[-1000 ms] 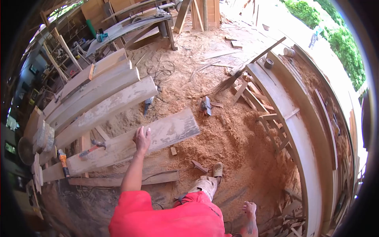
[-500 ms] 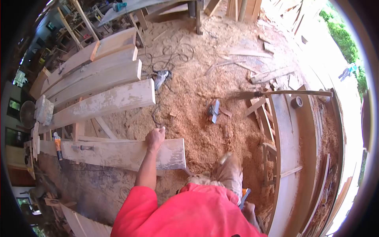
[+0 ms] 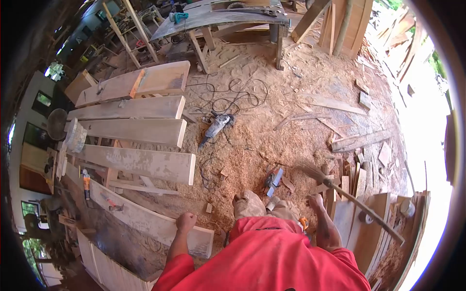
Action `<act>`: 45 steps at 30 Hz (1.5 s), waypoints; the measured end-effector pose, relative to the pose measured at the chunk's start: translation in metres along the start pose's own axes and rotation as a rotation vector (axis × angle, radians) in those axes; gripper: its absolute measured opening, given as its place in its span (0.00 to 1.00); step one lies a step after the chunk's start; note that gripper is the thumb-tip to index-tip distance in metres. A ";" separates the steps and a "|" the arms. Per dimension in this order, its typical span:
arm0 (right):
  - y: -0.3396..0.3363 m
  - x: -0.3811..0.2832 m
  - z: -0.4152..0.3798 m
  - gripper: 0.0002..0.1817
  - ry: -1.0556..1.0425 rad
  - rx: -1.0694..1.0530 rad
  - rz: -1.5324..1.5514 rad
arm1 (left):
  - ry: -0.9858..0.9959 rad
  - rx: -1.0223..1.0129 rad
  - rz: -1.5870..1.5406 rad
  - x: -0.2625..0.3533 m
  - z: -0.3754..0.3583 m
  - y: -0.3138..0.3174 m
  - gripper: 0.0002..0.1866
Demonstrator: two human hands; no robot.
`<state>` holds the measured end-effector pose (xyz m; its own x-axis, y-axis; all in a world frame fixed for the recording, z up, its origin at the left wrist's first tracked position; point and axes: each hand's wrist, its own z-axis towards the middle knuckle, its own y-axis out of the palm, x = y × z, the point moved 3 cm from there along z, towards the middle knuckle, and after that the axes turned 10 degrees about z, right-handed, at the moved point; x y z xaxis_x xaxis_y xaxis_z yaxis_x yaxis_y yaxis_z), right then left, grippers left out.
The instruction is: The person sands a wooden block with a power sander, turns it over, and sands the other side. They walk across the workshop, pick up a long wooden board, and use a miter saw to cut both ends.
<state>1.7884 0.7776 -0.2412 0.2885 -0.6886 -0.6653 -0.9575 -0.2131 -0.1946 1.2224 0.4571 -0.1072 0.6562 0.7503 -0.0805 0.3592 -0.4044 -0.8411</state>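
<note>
Plank (image 3: 150, 227), pale and long, lies low at the person's left, its near right corner just short of the red shirt. The left hand (image 3: 186, 221) is over its upper edge near that end, fingers curled in; whether it presses on the wood or hides something small, I cannot tell. The right hand (image 3: 315, 201) is beside the broom (image 3: 328, 182), fingers seemingly bent, its grip unclear. Toward the plank's other end lies a hammer (image 3: 115, 207). Handling this plank well probably calls for a flat, light palm near the edge, the hammer cleared from its face first, and feet placed clear of the planer (image 3: 274, 182) on the shavings-covered floor. Farther off are a grey power tool (image 3: 216, 127) with its cord, more boards (image 3: 141, 162) and a bench (image 3: 208, 24).
</note>
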 end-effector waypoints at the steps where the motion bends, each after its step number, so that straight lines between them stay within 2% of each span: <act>1: 0.013 -0.056 0.008 0.11 -0.092 0.001 -0.039 | -0.045 -0.065 0.008 0.008 0.002 0.005 0.19; 3: 0.032 -0.141 0.034 0.12 -0.192 -0.018 -0.106 | -0.117 -0.119 -0.075 0.020 0.011 0.033 0.19; 5: 0.054 -0.203 0.063 0.15 -0.296 -0.247 -0.077 | -0.232 -0.262 -0.090 0.033 0.039 0.109 0.20; 7: 0.072 -0.266 0.065 0.17 -0.278 -0.277 -0.140 | 0.194 -0.346 -0.235 0.047 0.066 0.214 0.21; 9: 0.078 -0.308 0.103 0.22 -0.283 -0.375 -0.234 | -0.223 -0.631 -0.692 0.121 0.044 0.192 0.22; 11: 0.071 -0.343 0.148 0.22 -0.223 -0.349 -0.298 | 0.143 -0.814 -0.263 0.186 0.062 0.154 0.24; 13: 0.045 -0.339 0.240 0.17 -0.237 -0.263 -0.191 | 0.109 -0.896 -0.722 0.210 0.109 0.165 0.26; 14: 0.032 -0.346 0.257 0.16 -0.221 -0.120 -0.261 | 0.124 -0.881 -0.737 0.222 0.140 0.162 0.26; 15: 0.006 -0.327 0.303 0.17 -0.092 -0.100 -0.156 | 0.310 -0.693 -0.341 0.241 0.189 0.146 0.26; 16: -0.021 -0.306 0.352 0.15 -0.109 -0.026 -0.665 | 0.459 -0.484 0.057 0.260 0.235 0.113 0.27; 18: -0.077 -0.240 0.418 0.14 -0.428 -0.160 -0.976 | 0.371 -0.532 -0.012 0.275 0.318 0.045 0.25; 19: -0.071 -0.265 0.402 0.13 -0.057 -0.083 -0.614 | 0.326 -0.553 -0.046 0.285 0.356 0.000 0.23; 20: -0.053 -0.278 0.369 0.12 0.302 -0.007 -0.233 | 0.225 -0.476 -0.079 0.295 0.400 -0.045 0.19; 21: -0.042 -0.291 0.355 0.12 0.281 0.003 -0.230 | 0.148 -0.241 -0.226 0.309 0.420 -0.125 0.18; 22: -0.024 -0.312 0.349 0.13 0.252 0.011 -0.226 | 0.171 -0.079 -0.280 0.323 0.452 -0.182 0.18; 23: -0.011 -0.323 0.347 0.13 0.219 0.023 -0.144 | 0.099 -0.004 -0.325 0.336 0.503 -0.200 0.19; 24: 0.000 -0.335 0.350 0.14 0.190 0.034 -0.067 | 0.121 0.006 -0.309 0.358 0.508 -0.281 0.20; 25: 0.012 -0.348 0.352 0.14 0.204 0.038 -0.061 | 0.318 0.157 -0.321 0.361 0.575 -0.258 0.19; 26: 0.024 -0.362 0.359 0.14 0.230 0.036 -0.087 | 0.160 0.307 -0.647 0.388 0.589 -0.300 0.17; 27: 0.037 -0.374 0.366 0.14 0.255 0.037 -0.109 | 0.209 0.345 -0.719 0.405 0.599 -0.334 0.16; 30: 0.079 -0.427 0.404 0.15 0.271 0.011 -0.182 | 0.358 0.281 -0.902 0.447 0.621 -0.405 0.18; 32: 0.110 -0.468 0.444 0.15 0.264 -0.019 -0.231 | 0.577 0.202 -0.840 0.455 0.636 -0.426 0.19; 33: 0.124 -0.491 0.466 0.15 0.253 -0.031 -0.262 | 0.567 0.216 -0.846 0.450 0.647 -0.436 0.19; 35: 0.154 -0.542 0.520 0.16 0.214 -0.065 -0.328 | 0.573 0.126 -0.641 0.428 0.672 -0.448 0.20; 37: 0.190 -0.599 0.574 0.16 0.145 -0.097 -0.396 | 0.390 0.206 -0.562 0.387 0.701 -0.455 0.18; 38: 0.212 -0.630 0.605 0.16 0.095 -0.113 -0.407 | 0.210 0.348 -0.508 0.367 0.704 -0.463 0.14; 39: 0.232 -0.659 0.632 0.17 0.085 -0.193 -0.364 | 0.109 0.353 -0.358 0.343 0.712 -0.468 0.12; 41: 0.282 -0.731 0.671 0.14 -0.028 -0.199 -0.393 | -0.082 0.294 -0.168 0.297 0.723 -0.461 0.12; 42: 0.305 -0.761 0.687 0.15 -0.109 -0.194 -0.370 | -0.127 0.205 -0.034 0.288 0.707 -0.471 0.12; 43: 0.330 -0.805 0.673 0.17 -0.164 -0.186 -0.446 | -0.174 0.170 -0.099 0.271 0.705 -0.447 0.11; 44: 0.349 -0.829 0.683 0.17 -0.234 -0.284 -0.489 | -0.092 -0.101 0.134 0.265 0.706 -0.439 0.11; 45: 0.373 -0.855 0.674 0.16 -0.284 -0.370 -0.370 | -0.116 0.000 0.054 0.271 0.700 -0.440 0.11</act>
<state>1.1789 1.7542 -0.2306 0.5402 -0.3206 -0.7781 -0.7125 -0.6663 -0.2202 0.7777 1.2041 -0.1332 0.5934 0.7829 -0.1870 0.3253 -0.4458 -0.8340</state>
